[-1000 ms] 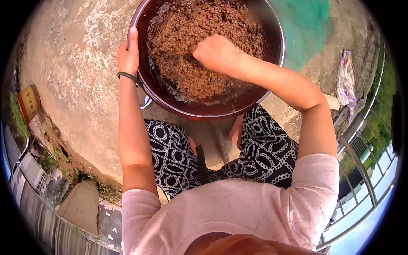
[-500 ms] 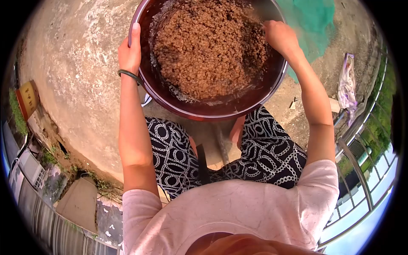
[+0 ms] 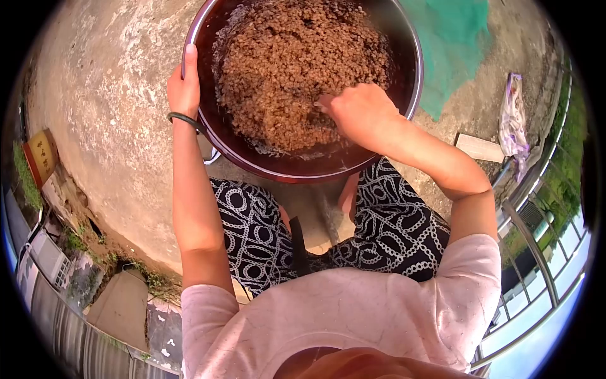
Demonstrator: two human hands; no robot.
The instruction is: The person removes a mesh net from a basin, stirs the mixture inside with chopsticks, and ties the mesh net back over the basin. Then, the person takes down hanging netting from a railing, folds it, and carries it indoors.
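A large dark red basin point(image 3: 278, 169) is held tilted in front of my knees, with a heap of brown, moist-looking grain point(image 3: 290, 69) inside. My left hand point(image 3: 184, 87) is closed on the basin's left rim, the thumb lying along the top edge. Over the near right part of the grain is my right hand point(image 3: 363, 114), curled, with its fingertips down at the grain. Whatever is between those fingers is hidden beneath the hand.
Green netting or cloth point(image 3: 451, 50) lies on the concrete ground beyond the basin's right side. A flat pale block point(image 3: 480, 148) and a crumpled plastic bag point(image 3: 514, 120) are farther right, near a metal railing point(image 3: 533, 243). A yellow and red sign point(image 3: 41, 155) stands at left.
My right hand has swept from the basin's right wall leftward and nearer to me across the grain. The basin has shifted slightly left, with my left hand still on its rim.
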